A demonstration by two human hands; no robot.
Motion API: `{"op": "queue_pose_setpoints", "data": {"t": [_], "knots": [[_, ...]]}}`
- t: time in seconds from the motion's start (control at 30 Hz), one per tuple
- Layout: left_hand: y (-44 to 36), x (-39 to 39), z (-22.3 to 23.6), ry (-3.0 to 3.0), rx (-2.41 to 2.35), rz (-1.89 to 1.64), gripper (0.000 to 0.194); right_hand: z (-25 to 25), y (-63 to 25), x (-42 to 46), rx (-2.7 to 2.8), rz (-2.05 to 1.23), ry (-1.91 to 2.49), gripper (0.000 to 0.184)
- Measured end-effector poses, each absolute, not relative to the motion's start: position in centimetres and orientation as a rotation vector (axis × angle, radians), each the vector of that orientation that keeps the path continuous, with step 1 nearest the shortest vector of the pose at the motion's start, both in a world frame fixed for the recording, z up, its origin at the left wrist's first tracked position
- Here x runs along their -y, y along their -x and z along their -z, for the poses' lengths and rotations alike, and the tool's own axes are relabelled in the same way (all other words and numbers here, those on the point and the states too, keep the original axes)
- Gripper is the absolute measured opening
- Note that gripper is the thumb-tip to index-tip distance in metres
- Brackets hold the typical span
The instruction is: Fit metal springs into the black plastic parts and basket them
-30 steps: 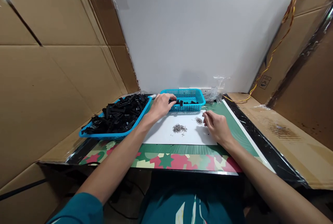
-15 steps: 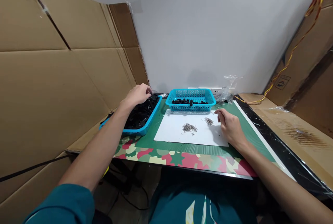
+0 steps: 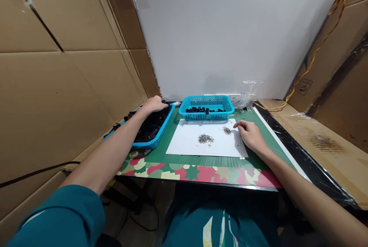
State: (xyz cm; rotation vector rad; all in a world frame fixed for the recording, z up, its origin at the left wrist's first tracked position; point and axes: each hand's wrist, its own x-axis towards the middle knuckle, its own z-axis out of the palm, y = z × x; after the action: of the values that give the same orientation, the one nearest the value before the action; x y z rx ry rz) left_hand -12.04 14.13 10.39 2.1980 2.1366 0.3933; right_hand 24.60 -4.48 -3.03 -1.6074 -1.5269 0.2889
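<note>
My left hand reaches over the blue basket on the left, which is heaped with small black parts. Its fingers are closed, and a black part shows at the fingertips. Beside the small pile of tiny metal pieces, my right hand rests low over the white paper with thumb and forefinger pinched together. Whatever they hold is too small to make out. A larger pile of tiny metal pieces lies at the middle of the paper.
A second blue basket with some black parts stands behind the paper. Clear plastic bags lie to its right by the wall. Cardboard panels rise on the left, and a yellow cable runs down on the right.
The view has shifted slightly. My left hand has dropped a little over the basket, and a black part now shows at its fingertips. My right hand's fingertips have lowered towards the small pile.
</note>
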Motion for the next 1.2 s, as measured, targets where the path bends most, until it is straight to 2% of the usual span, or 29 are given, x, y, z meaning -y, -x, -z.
{"op": "queue_pose_setpoints", "data": {"t": [0.17,0.37,0.53,0.63,0.83,1.07,1.2], "knots": [[12.3,-14.1,-11.2,-2.117,-2.202,-0.432,0.022,2.8,-25.0,4.5,1.551,-0.378,1.637,0.022],[12.5,-12.0,-12.7,-2.112,-2.112,-0.72,0.02,2.7,-24.8,4.8,1.603,-0.417,1.627,0.018],[9.8,-7.9,-13.0,-2.194,-1.745,-0.903,0.021,2.7,-24.7,4.6,1.653,-0.463,1.609,0.016],[7.7,-5.0,-12.4,-2.307,-1.272,-1.043,0.025,2.6,-24.8,4.4,1.689,-0.496,1.603,0.016],[4.3,-3.2,-10.4,-2.331,-0.903,-0.904,0.03,2.6,-25.2,4.4,1.743,-0.522,1.603,0.015],[-1.3,-4.2,-6.1,-1.747,-0.738,-0.84,0.032,1.5,-26.2,3.3,1.826,-0.626,1.582,0.009],[-5.4,-3.6,-4.7,-1.45,-0.526,-0.521,0.031,-0.3,-27.5,1.7,1.95,-0.844,1.505,0.014]]}}
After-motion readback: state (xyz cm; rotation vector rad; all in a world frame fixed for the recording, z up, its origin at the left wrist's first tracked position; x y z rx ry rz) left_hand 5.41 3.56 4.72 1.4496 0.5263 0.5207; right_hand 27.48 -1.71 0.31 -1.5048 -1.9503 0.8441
